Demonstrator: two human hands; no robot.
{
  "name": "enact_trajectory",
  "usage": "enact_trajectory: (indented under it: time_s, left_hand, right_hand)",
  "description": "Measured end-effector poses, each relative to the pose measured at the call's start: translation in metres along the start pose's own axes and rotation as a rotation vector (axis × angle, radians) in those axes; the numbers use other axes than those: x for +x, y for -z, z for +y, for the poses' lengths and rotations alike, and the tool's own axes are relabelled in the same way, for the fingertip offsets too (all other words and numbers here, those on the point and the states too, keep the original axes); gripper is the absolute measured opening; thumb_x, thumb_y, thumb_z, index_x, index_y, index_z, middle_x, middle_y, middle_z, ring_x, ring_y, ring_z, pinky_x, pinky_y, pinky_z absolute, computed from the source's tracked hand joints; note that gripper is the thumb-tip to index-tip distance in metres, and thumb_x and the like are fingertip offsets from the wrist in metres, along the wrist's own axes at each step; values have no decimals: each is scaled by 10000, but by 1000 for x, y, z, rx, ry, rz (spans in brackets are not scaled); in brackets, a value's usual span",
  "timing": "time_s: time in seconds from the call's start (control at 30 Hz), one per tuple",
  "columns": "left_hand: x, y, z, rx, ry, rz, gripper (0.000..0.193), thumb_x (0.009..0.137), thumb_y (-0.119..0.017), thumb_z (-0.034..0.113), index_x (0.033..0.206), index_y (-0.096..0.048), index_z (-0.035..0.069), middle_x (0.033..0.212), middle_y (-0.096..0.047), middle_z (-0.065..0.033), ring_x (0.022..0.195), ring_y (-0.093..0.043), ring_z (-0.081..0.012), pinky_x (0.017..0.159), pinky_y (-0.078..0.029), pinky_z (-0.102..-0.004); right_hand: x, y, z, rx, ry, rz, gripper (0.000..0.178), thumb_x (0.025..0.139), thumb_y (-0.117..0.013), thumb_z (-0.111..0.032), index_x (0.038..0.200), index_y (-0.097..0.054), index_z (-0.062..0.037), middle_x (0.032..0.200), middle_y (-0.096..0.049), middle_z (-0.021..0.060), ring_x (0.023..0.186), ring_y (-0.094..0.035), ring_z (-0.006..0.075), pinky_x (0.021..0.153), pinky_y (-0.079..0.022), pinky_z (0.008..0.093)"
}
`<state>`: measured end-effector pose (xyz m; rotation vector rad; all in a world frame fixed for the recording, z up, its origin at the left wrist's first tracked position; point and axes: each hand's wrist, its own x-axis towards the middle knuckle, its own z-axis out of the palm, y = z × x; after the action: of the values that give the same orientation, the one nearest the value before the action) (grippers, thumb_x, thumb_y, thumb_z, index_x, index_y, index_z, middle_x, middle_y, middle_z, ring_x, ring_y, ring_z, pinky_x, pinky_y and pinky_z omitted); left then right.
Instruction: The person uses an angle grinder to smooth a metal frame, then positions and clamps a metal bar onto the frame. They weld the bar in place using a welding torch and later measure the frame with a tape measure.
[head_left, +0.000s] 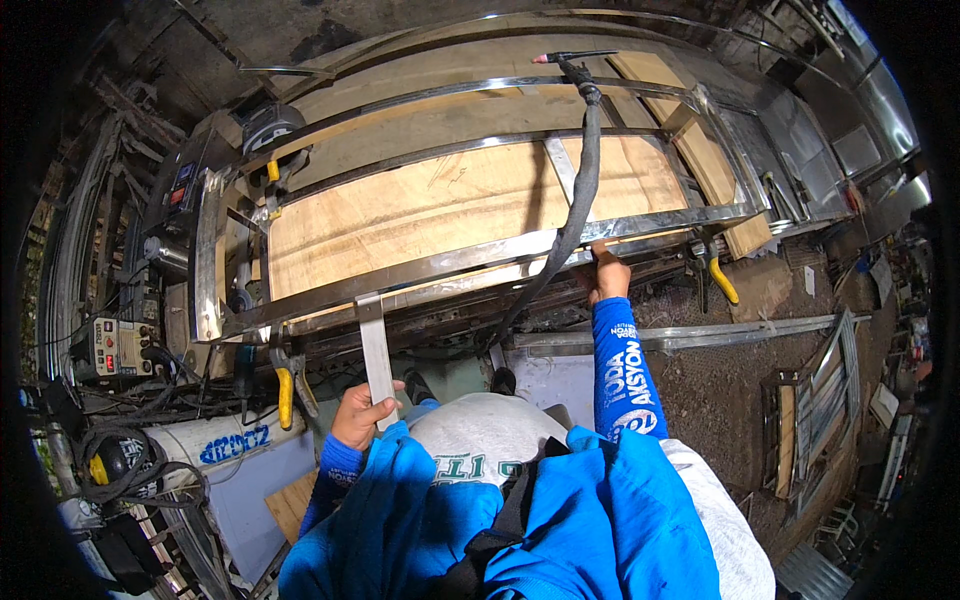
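My left hand (358, 417) is closed around the lower end of a short flat metal bar (374, 345). The bar's upper end meets the near rail of a shiny metal frame (430, 268). Farther right, my right hand (608, 276) grips that same near rail, its fingertips partly hidden by the metal. The long frame lies over a wooden board (400, 205). A welding torch (578, 57) rests across the frame's far side. Its grey sheathed cable (580, 200) drapes over the frame between my hands.
Yellow-handled clamping pliers (285, 390) hang at the frame's left end, and another pair (718, 278) at its right. A white gas cylinder (240, 442) and a control box (115, 347) stand left. Metal tubes (690, 335) and a smaller frame (815, 400) lie on the right.
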<state>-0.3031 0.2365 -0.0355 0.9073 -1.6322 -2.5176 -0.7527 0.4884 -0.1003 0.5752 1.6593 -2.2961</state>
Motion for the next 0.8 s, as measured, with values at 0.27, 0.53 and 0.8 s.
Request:
enact_trajectory:
  time_s: [0.27, 0.53, 0.8]
  left_hand:
    - [0, -1, 2, 6, 19, 8, 361, 926, -793, 166, 1221, -711, -25, 962, -753, -75, 863, -698, -128, 814, -536, -287]
    - [1, -4, 3, 21, 0, 18, 366, 927, -789, 176, 1221, -712, -28, 958, -752, -79, 860, -696, -135, 818, -532, -285]
    - [33, -19, 42, 380, -227, 20, 322, 960, -745, 140, 1234, -709, -25, 1039, -751, -82, 956, -700, -136, 880, -554, -308]
  right_hand:
    - [-27, -15, -18, -5, -56, -3, 408, 878, -791, -119, 1231, -672, 48, 1145, -700, 128, 938, -706, 280, 694, -649, 473]
    - [10, -3, 5, 38, -22, 20, 404, 819, -783, -83, 1181, -707, 79, 1149, -716, 125, 954, -693, 265, 797, -584, 422]
    - [-5, -4, 7, 21, 12, 38, 492, 890, -776, -329, 1178, -698, 62, 1091, -715, 143, 931, -694, 269, 767, -591, 446]
